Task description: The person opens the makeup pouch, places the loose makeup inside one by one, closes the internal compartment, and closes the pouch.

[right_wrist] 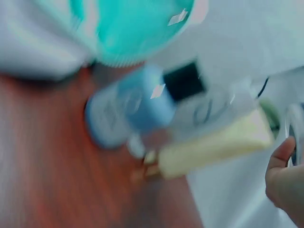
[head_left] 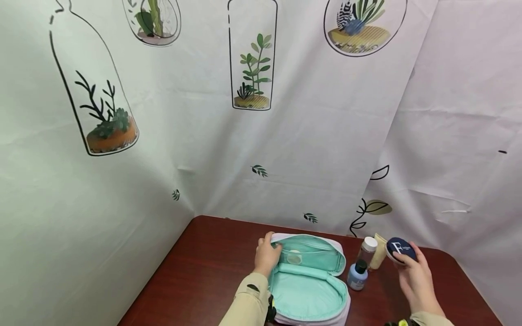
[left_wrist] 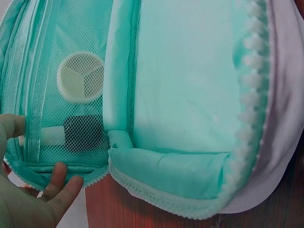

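Observation:
An open toiletry bag with a mint-green lining lies on the table, its lid folded back. My left hand grips the left edge of that lid. In the left wrist view, the lid's mesh pocket holds a round white item and a small dark-capped item. My right hand holds up a round jar with a dark blue top marked F. Left of it stand a blue bottle with a black cap, a clear white-capped bottle and a pale yellow tube.
The dark red-brown table runs back to a white hanging cloth printed with plants in jars. Cloth also closes off the left and right sides. The right wrist view is blurred.

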`<state>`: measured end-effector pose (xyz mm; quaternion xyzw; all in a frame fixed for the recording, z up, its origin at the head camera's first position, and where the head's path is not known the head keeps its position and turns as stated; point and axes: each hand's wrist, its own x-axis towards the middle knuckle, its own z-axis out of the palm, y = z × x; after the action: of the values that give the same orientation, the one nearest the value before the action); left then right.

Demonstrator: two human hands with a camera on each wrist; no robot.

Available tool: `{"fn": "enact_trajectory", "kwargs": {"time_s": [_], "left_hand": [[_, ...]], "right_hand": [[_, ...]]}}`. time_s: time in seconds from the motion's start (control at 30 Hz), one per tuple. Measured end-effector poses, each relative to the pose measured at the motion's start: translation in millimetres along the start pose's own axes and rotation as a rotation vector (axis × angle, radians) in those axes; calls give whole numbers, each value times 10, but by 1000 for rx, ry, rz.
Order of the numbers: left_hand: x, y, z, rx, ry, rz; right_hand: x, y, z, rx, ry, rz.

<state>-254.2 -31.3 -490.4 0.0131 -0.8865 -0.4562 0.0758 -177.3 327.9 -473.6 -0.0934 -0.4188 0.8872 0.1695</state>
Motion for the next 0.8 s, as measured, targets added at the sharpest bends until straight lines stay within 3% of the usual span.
{"fn": "enact_trajectory", "kwargs": {"time_s": [0.1,0.2,0.3,0.43,0.63,0.8], "left_hand": [[-3,7,4,4,0,-1],[-8,8,6,3,-2,-2],[-14,5,0,-4,-4,1],[-14,-10,-3,-8,-16,-1],[-3,-19,6,-1,-17,-13],[0,9,-3,4,-24,-26]], "right_hand": [[-165,-104,328,102,-67,48],[-216,-113,574,45,-120,88],[-222,-54,802,-142,-151,122],[-206,154,1082,-422,-221,85],[-221,586,1416,-814,-321,-40],[-249,938,1542,-1034,-369,-219]]}}
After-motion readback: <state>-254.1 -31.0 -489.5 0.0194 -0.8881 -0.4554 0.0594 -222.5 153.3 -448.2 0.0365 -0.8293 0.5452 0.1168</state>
